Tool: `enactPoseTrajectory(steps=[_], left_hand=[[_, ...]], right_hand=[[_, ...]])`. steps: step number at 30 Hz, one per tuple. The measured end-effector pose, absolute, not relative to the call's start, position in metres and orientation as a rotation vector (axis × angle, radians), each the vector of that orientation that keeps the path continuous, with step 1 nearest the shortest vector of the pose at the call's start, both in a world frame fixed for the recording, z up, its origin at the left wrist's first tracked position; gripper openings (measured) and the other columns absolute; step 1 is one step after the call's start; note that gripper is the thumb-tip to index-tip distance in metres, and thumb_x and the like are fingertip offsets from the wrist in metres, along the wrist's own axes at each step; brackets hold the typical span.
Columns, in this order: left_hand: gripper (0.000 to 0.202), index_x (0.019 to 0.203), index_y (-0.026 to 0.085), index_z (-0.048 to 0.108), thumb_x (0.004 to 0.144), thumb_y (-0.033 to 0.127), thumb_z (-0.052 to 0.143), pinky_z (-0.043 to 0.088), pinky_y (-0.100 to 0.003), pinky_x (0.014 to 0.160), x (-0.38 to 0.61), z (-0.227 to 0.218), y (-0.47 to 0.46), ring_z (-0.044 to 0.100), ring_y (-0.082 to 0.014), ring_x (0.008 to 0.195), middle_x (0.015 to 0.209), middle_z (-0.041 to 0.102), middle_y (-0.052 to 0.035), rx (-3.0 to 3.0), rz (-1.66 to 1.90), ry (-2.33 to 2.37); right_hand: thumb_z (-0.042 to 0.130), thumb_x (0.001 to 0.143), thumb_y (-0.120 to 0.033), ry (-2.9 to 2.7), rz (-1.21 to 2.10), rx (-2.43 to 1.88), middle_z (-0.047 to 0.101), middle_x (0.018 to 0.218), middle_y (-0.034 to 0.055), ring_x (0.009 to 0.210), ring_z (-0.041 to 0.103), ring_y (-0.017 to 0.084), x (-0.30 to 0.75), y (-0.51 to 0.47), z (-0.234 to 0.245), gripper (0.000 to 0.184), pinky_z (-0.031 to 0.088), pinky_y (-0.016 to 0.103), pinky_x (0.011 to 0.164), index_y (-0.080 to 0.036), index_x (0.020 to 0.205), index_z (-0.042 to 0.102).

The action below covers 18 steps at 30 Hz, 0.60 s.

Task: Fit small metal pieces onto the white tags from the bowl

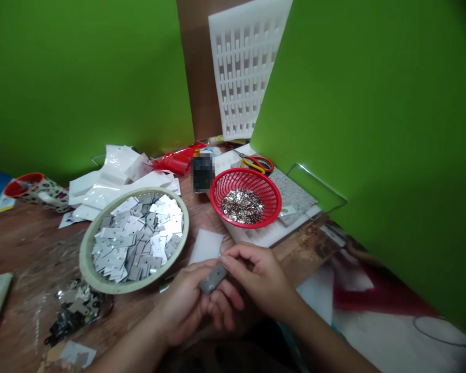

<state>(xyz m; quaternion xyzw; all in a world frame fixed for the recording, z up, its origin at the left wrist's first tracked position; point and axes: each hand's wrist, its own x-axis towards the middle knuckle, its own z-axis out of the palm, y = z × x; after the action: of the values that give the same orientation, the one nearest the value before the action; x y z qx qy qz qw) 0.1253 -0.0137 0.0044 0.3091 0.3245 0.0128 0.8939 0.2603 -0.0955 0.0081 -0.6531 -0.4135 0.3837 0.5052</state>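
Observation:
Both hands meet low in the middle of the picture over a wooden table (31, 243). My left hand (186, 305) cups a small grey metal plate (213, 278) from below, fingers curled. My right hand (258, 277) pinches the same plate's upper end between thumb and forefinger. Just left of the hands stands a round pale bowl (88, 259) heaped with several similar silvery plates. Behind the hands a red mesh basket (272, 194) holds a pile of tiny shiny metal pieces.
A white pad (205, 246) lies between bowl and basket. Dark metal parts in clear wrap (75, 311) sit at the lower left. White plastic bags (101, 186), a patterned cup (42, 191), scissors (258, 163) and a white lattice panel (244, 67) lie further back. Green boards wall both sides.

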Motion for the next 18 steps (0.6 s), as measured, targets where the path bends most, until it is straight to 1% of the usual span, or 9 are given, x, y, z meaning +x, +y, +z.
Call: enactPoseTrajectory(steps=[1, 3, 6, 8, 11, 13, 14, 16, 18], left_hand=[[0.030, 0.088, 0.008, 0.062, 0.091, 0.030, 0.042, 0.044, -0.021, 0.039, 0.124, 0.004, -0.012, 0.066, -0.0192, 0.048, 0.071, 0.070, -0.0161, 0.693, 0.045, 0.667], [0.036, 0.091, 0.007, 0.063, 0.092, 0.031, 0.036, 0.047, -0.022, 0.044, 0.121, 0.005, -0.008, 0.069, -0.0207, 0.054, 0.075, 0.071, -0.0174, 0.740, 0.081, 0.662], [0.029, 0.090, 0.008, 0.064, 0.091, 0.029, 0.044, 0.048, -0.021, 0.049, 0.118, 0.007, -0.004, 0.069, -0.0186, 0.058, 0.079, 0.071, -0.0158, 0.812, 0.082, 0.650], [0.022, 0.088, 0.008, 0.065, 0.089, 0.026, 0.053, 0.048, -0.020, 0.050, 0.118, 0.010, -0.001, 0.068, -0.0161, 0.058, 0.080, 0.071, -0.0138, 0.878, 0.084, 0.656], [0.018, 0.087, 0.008, 0.063, 0.088, 0.025, 0.057, 0.049, -0.019, 0.053, 0.122, 0.014, 0.003, 0.068, -0.0149, 0.060, 0.080, 0.072, -0.0134, 0.882, 0.156, 0.719], [0.016, 0.088, 0.008, 0.061, 0.087, 0.024, 0.058, 0.052, -0.020, 0.056, 0.126, 0.016, 0.007, 0.069, -0.0158, 0.064, 0.083, 0.073, -0.0148, 0.828, 0.253, 0.776], [0.014, 0.089, 0.008, 0.060, 0.087, 0.022, 0.059, 0.053, -0.021, 0.058, 0.128, 0.018, 0.008, 0.070, -0.0167, 0.067, 0.085, 0.073, -0.0159, 0.800, 0.304, 0.797], [0.013, 0.093, 0.008, 0.058, 0.086, 0.020, 0.059, 0.055, -0.022, 0.062, 0.132, 0.019, 0.010, 0.072, -0.0192, 0.073, 0.090, 0.073, -0.0183, 0.754, 0.382, 0.823], [0.014, 0.095, 0.008, 0.056, 0.086, 0.018, 0.059, 0.056, -0.024, 0.064, 0.134, 0.020, 0.012, 0.072, -0.0213, 0.076, 0.092, 0.073, -0.0201, 0.716, 0.426, 0.834]], right_hand=[[0.056, 0.089, -0.029, -0.978, 0.922, -1.597, 0.065, 0.071, 0.0004, 0.066, 0.059, 0.013, 0.261, -0.097, 0.009, 0.020, 0.048, 0.023, 0.061, -0.016, 0.081, 0.068], [0.056, 0.089, -0.029, -0.979, 0.890, -1.645, 0.067, 0.071, 0.0004, 0.066, 0.061, 0.013, 0.262, -0.098, 0.011, 0.020, 0.048, 0.023, 0.061, -0.017, 0.081, 0.069], [0.055, 0.090, -0.027, -1.091, 0.790, -1.713, 0.069, 0.072, -0.0003, 0.066, 0.063, 0.013, 0.264, -0.100, 0.016, 0.018, 0.048, 0.023, 0.061, -0.019, 0.084, 0.071], [0.057, 0.089, -0.025, -1.224, 0.620, -1.764, 0.069, 0.076, -0.0002, 0.069, 0.063, 0.014, 0.271, -0.098, 0.023, 0.015, 0.049, 0.024, 0.064, -0.021, 0.094, 0.071], [0.055, 0.090, -0.023, -1.400, 0.201, -1.865, 0.070, 0.092, 0.0034, 0.082, 0.064, 0.016, 0.295, -0.084, 0.036, 0.022, 0.050, 0.029, 0.077, -0.020, 0.108, 0.067], [0.052, 0.091, -0.020, -1.510, 0.002, -1.992, 0.069, 0.099, 0.0061, 0.088, 0.064, 0.018, 0.316, -0.065, 0.043, 0.021, 0.049, 0.031, 0.080, -0.019, 0.106, 0.067], [0.052, 0.090, -0.019, -1.582, -0.034, -2.089, 0.069, 0.097, 0.0072, 0.087, 0.064, 0.020, 0.327, -0.054, 0.045, 0.020, 0.049, 0.032, 0.078, -0.018, 0.102, 0.069], [0.055, 0.087, -0.018, -1.753, 0.027, -2.332, 0.070, 0.092, 0.0105, 0.086, 0.065, 0.023, 0.342, -0.030, 0.044, 0.017, 0.048, 0.032, 0.073, -0.016, 0.095, 0.070], [0.058, 0.083, -0.015, -1.867, 0.124, -2.489, 0.070, 0.083, 0.0133, 0.079, 0.066, 0.025, 0.349, -0.012, 0.039, 0.014, 0.047, 0.032, 0.065, -0.013, 0.086, 0.071]])
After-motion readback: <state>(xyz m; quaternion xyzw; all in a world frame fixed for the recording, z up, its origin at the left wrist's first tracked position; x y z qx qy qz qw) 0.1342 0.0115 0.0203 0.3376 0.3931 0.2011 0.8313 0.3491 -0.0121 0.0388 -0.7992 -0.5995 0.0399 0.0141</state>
